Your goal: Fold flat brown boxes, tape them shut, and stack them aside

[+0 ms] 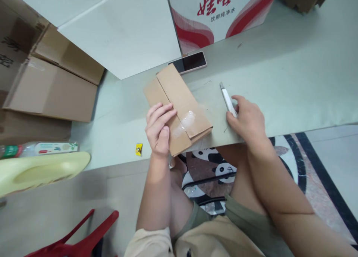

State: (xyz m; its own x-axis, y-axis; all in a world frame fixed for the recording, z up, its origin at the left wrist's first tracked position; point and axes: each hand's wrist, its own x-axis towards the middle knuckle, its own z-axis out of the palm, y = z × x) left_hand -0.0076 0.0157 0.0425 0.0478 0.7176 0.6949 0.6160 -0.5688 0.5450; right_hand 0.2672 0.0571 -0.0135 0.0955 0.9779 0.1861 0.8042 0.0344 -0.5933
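Pale green tabletop (pixel 293 82) carries a taped cardboard box (pixel 179 108) – left hand (pixel 158 128) flat on it, fingers spread, steadying it – while right hand (pixel 247 119), just beside, pinches a white utility knife (pixel 228 100).

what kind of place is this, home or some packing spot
Probably an informal packing spot, maybe in a home or small shop. The left hand presses a taped cardboard box, the right hand touches a utility knife, and more cartons sit beside a printed water case.
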